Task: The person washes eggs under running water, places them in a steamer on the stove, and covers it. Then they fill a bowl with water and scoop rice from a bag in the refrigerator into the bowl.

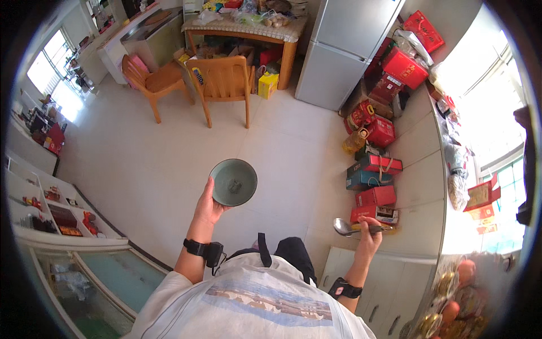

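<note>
A grey-green ceramic bowl (234,181) with a dark mark at its bottom is held out over the floor. My left hand (211,203) grips it from the left and below, the thumb along the rim; the fingers under the bowl are mostly hidden. On the right, my right hand (369,235) is closed around the handle of a metal spoon (344,227). The spoon's bowl points left, well apart from the ceramic bowl. Part of its handle sticks out past my fingers on the right.
Two wooden chairs (222,80) stand before a cluttered table (290,36). Beside it is a silver refrigerator (334,55). Red gift boxes (376,197) and an oil bottle (355,141) line the right-hand cabinets (419,182). A glass-fronted cabinet (120,271) stands at left.
</note>
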Demonstrator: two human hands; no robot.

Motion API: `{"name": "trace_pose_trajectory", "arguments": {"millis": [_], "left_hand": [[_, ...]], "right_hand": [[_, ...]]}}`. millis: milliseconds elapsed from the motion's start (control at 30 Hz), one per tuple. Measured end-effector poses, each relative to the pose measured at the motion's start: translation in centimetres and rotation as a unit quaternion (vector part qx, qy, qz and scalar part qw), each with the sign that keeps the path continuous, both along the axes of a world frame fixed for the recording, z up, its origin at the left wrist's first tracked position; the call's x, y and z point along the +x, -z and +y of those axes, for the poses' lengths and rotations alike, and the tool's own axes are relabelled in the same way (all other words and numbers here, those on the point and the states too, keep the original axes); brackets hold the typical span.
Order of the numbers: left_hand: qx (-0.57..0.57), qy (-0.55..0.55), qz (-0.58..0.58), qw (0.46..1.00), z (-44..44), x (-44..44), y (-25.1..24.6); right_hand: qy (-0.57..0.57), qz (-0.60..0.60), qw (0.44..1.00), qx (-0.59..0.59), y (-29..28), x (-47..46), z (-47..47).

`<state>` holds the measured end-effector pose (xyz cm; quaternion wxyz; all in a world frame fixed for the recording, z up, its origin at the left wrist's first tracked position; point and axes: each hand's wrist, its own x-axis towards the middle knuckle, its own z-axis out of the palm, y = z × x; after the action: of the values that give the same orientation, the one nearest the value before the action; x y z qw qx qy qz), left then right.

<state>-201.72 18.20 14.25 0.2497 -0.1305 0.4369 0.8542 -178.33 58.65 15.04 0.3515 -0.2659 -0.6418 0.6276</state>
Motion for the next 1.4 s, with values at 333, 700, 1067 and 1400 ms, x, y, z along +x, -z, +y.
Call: {"name": "trace_pose_trajectory", "arguments": {"millis": [333, 700, 1067, 1400], "left_hand": [[-0.01, -0.042, -0.008, 0.999, 15.4, -26.9, 0.3], [0.035, -0.029, 0.014, 0.999, 29.4, -56.7, -0.5], [-0.013, -0.007, 0.039, 0.999, 40.8, -87.9, 5.3], [-0.074, -0.002, 0.021, 0.997, 50.4, -105.6, 10.9]], "right_hand": [[0.12, 0.02, 0.987, -0.102, 3.2, -27.0, 18.2], [-0.043, 0.06, 0.992, -0.104, 1.1, -63.9, 28.7], [0.055, -0.005, 0.984, -0.172, 5.6, -89.9, 36.7], [-0.045, -0.007, 0.941, -0.336, 15.8, -108.0, 46.0]]}}
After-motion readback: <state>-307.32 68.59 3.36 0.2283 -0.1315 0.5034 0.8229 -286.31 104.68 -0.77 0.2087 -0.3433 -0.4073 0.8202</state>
